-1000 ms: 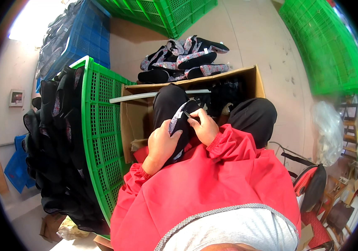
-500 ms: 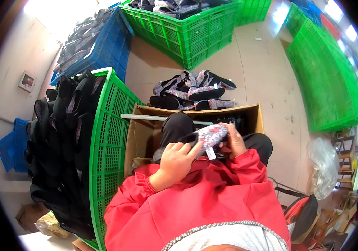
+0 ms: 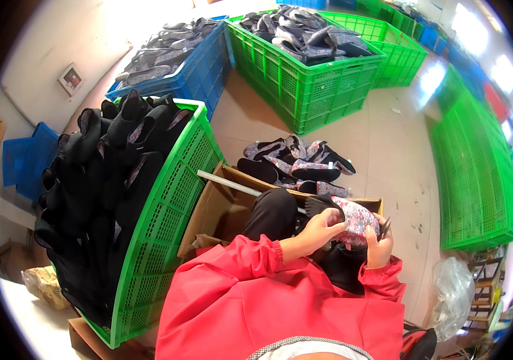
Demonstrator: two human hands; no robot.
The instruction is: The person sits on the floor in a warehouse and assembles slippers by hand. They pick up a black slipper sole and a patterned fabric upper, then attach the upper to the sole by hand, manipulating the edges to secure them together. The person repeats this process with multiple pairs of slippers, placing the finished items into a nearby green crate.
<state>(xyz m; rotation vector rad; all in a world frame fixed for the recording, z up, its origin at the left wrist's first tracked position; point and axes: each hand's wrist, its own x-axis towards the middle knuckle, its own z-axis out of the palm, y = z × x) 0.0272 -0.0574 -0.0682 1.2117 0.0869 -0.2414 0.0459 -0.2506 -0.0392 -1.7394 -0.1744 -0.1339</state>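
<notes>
Over my lap I hold a fabric shoe with a pink, white and grey floral print and black parts. My left hand grips its left side, thumb on top. My right hand closes on its right end, and a small dark pointed tool, too small to make out fully, sticks out by those fingers. Beyond my knees a heap of similar floral shoes with black soles lies on the floor. Between the heap and me stands an open cardboard box, partly hidden by my leg.
On my left a green crate is piled with black shoes. A blue crate and another green crate hold more shoes. A grey bar lies across the box. Green crates and a clear plastic bag are at right.
My view has shifted, so the crates sit lower in it. The shoe has turned, its printed side now facing up more broadly. A white tag seen hanging from it is out of sight.
</notes>
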